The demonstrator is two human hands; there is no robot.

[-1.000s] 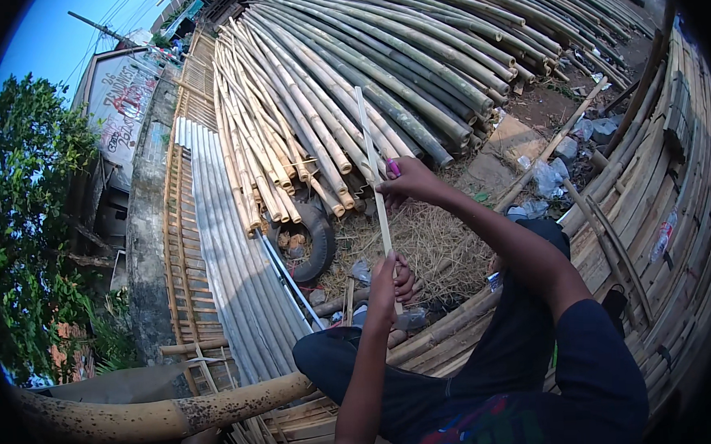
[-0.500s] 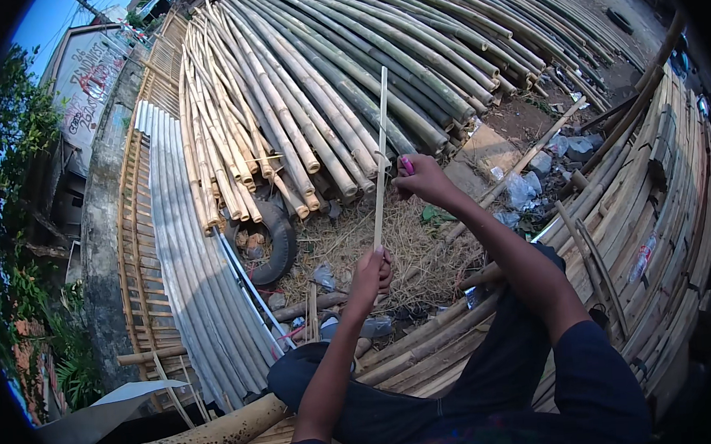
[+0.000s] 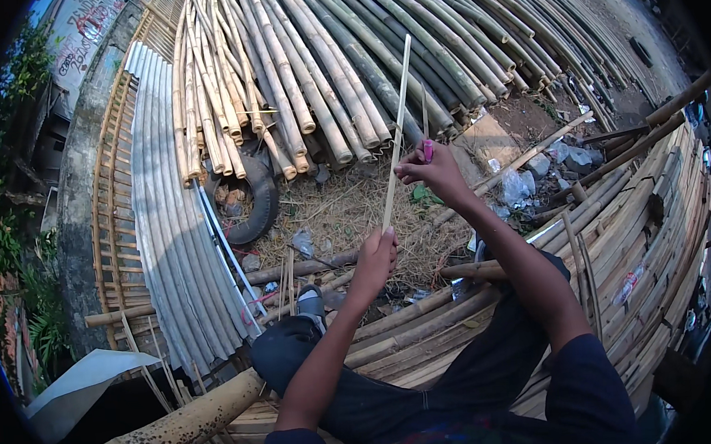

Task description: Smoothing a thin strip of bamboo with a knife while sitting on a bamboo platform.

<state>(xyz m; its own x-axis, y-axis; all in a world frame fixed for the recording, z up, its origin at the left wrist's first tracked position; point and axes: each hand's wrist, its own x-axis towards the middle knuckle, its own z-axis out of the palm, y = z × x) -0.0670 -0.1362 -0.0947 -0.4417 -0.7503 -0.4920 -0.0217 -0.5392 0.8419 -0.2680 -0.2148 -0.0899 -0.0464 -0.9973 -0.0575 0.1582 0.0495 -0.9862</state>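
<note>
My left hand (image 3: 376,260) is closed around the lower end of a thin, pale bamboo strip (image 3: 400,105), which rises upward with a slight lean to the right. In my right hand (image 3: 441,176) is a knife with a pink handle (image 3: 428,150). Its narrow blade points up, a little to the right of the strip. The fingertips of that hand are at the strip's middle; whether they press on it I cannot tell.
Long bamboo poles (image 3: 314,78) lie stacked ahead, their cut ends toward me. An old tyre (image 3: 260,199) and corrugated sheets (image 3: 164,225) are at the left. Split bamboo slats (image 3: 641,229) are piled at the right. A thick bamboo pole (image 3: 173,428) crosses at lower left.
The knife blade has swung from across the strip to upright beside it. My right hand's fingertips have come to the strip. My left hand keeps its grip, and the whole view has shifted.
</note>
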